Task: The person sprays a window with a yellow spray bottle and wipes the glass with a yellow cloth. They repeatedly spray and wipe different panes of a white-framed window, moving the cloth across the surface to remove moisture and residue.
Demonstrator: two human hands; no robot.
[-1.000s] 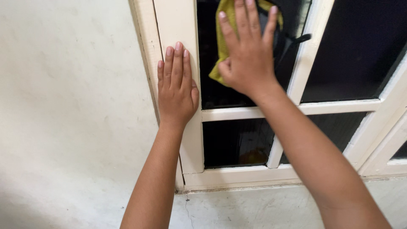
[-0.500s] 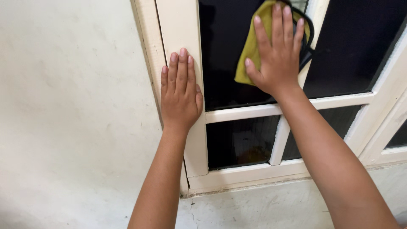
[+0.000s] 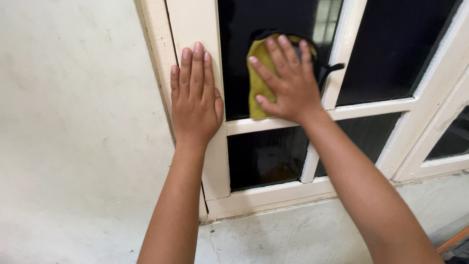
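Right hand [image 3: 288, 83] flat on a yellow cloth [image 3: 258, 83], fingers spread and pointing up and a little left, palm pressing the cloth against the dark pane [image 3: 234, 58] of the window. Nothing pinched; the hand is fully open, holding the cloth only by pressure. Cloth sits low in that pane, its bottom edge touching or just above the white crossbar [image 3: 254, 125]. Most of it lies under the palm, with a strip showing to the left of the fingers and a dark trim and loop poking out top and right toward the upright bar [image 3: 337, 63]. Cloth's long axis runs up and down, roughly in line with the fingers. Left hand [image 3: 194, 98] is also open and flat, fingers together, pointing straight up, resting on the cream frame [image 3: 195, 24] just left of the pane; it holds nothing and does not touch the cloth. The right hand alone is on the cloth. White wall [image 3: 73, 122] to the left; 2 smaller panes [image 3: 264, 156] below the crossbar.
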